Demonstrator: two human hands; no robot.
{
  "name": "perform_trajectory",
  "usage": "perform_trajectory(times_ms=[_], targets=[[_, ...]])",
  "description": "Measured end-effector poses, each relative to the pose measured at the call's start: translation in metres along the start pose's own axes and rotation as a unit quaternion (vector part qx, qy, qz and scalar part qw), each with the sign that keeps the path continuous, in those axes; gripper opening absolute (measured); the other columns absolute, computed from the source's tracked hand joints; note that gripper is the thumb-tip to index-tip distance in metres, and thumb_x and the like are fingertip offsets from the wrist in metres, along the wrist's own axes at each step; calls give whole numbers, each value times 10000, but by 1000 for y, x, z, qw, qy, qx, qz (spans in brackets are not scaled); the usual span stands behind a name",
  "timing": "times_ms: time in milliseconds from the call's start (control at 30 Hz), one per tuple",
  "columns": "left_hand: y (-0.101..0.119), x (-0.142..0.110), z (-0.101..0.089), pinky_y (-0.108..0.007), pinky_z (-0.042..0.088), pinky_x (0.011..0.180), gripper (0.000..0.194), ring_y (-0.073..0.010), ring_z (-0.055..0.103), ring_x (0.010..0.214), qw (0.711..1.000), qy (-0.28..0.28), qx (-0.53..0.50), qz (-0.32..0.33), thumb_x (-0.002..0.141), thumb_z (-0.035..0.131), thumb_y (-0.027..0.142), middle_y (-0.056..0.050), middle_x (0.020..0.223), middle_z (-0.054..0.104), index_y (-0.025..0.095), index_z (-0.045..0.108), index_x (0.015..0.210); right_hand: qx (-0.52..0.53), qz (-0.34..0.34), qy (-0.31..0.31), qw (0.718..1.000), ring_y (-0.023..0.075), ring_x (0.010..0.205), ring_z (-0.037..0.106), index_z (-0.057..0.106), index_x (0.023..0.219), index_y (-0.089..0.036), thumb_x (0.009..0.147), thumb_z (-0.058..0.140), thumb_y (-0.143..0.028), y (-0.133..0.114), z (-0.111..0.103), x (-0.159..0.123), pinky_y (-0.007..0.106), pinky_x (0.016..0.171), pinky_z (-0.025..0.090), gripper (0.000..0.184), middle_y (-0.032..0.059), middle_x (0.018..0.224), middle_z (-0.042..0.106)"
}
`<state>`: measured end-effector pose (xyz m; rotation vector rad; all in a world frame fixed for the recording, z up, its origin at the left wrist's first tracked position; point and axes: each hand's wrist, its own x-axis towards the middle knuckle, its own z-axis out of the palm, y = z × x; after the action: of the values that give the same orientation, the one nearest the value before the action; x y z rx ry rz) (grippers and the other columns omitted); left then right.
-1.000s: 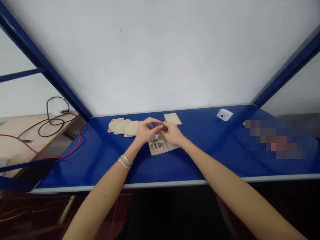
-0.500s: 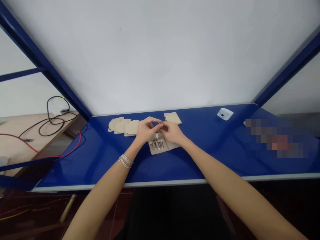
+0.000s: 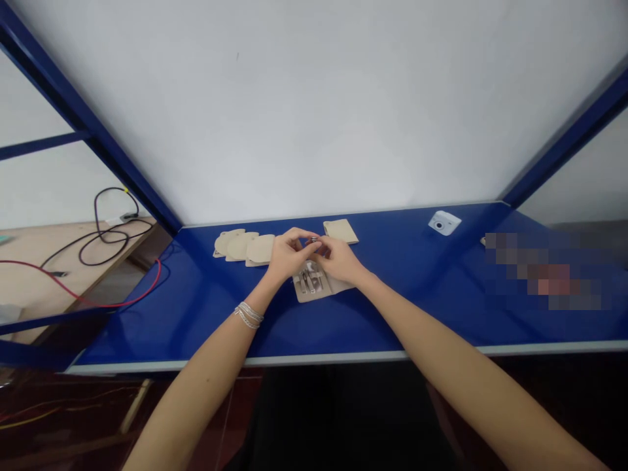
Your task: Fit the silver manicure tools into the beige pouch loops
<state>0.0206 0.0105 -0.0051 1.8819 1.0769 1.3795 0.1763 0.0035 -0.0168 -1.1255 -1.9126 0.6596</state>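
Observation:
A beige manicure case (image 3: 314, 294) lies unfolded on the blue table, with several slim metal tools (image 3: 309, 280) tucked into its left panel. Just above its upper part, my left hand (image 3: 289, 254) and my right hand (image 3: 338, 256) meet at their fingertips. Both pinch a small shiny metal tool (image 3: 314, 240), mostly hidden by the fingers, so its kind cannot be made out. My right hand covers part of the case's right panel. Left of my left hand, several beige cases (image 3: 260, 250) overlap in a row. Behind my right hand sits another closed beige case (image 3: 341, 230).
A white camera (image 3: 444, 223) rests at the back right of the blue table (image 3: 392, 314). Something blurred out lies farther right. Black cables (image 3: 105, 242) and a red cable (image 3: 112, 305) run over a wooden table at left. A white wall rises behind.
Both hands stay at the same place over the manicure case, still pinching the small metal tool, with only slight finger movement. The whole view has shifted a little.

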Motion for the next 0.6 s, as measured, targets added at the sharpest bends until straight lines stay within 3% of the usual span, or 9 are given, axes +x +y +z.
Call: perform_trajectory(times_ms=[600], targets=[[4, -1, 0, -213, 311, 454, 263, -46, 359, 472, 1000, -1, -13, 0, 739, 739, 372, -45, 803, 679, 151, 740, 881, -24, 10, 25, 999, 140, 610, 530, 681, 836, -123, 821, 605, -317, 0, -2, -1, 266, 588, 383, 209, 48, 715, 651]])
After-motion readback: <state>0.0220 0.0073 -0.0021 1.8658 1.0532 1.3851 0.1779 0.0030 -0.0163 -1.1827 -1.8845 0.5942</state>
